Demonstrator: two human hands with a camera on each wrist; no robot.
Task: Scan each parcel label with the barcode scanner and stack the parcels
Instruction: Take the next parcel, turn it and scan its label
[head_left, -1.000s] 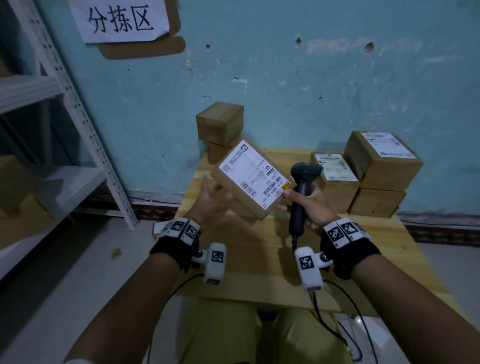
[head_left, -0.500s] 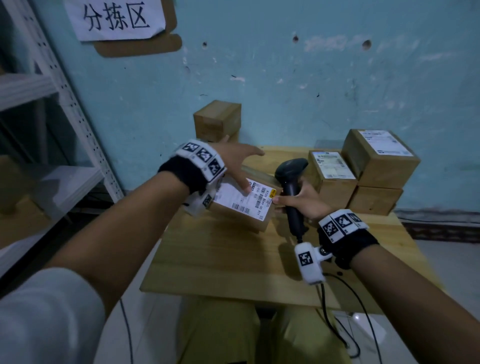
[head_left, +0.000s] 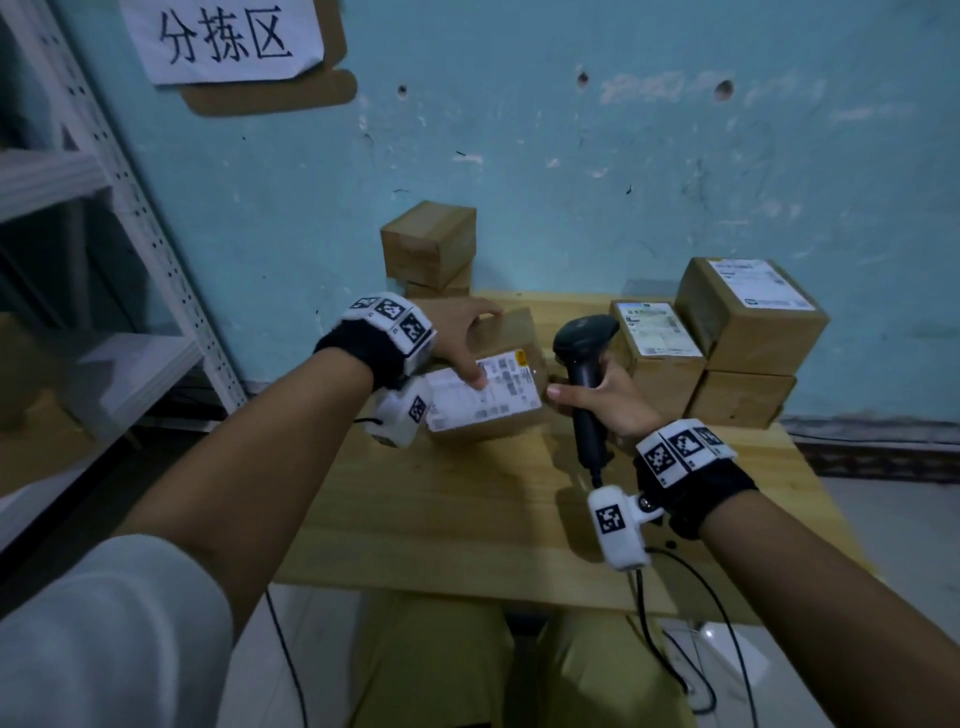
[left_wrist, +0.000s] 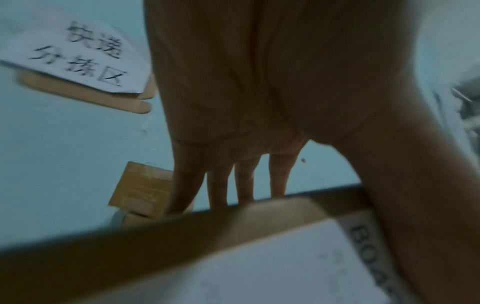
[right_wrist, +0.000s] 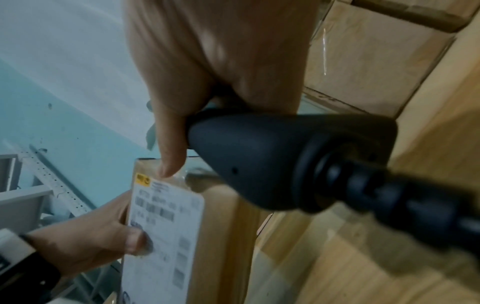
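A brown parcel (head_left: 511, 332) with a white label (head_left: 488, 395) sits low over the wooden table (head_left: 467, 509), tilted toward me. My left hand (head_left: 462, 338) grips it from above, thumb on the label and fingers (left_wrist: 221, 185) over the far edge. Whether the parcel touches the table, I cannot tell. My right hand (head_left: 602, 400) grips the handle of the black barcode scanner (head_left: 584, 358), held upright just right of the parcel; its thumb tip touches the parcel's corner in the right wrist view, where the scanner (right_wrist: 285, 160) fills the middle beside the label (right_wrist: 166, 226).
Three labelled parcels (head_left: 748, 312) are stacked at the table's back right. Two plain boxes (head_left: 428, 244) are stacked at the back against the blue wall. A white metal shelf (head_left: 130, 208) stands at the left. The scanner's cable (head_left: 691, 587) hangs off the table's near edge.
The parcel, held up facing me a second ago, has come down toward the table. My left hand has shifted from beneath it to over its top. The scanner stays beside it.
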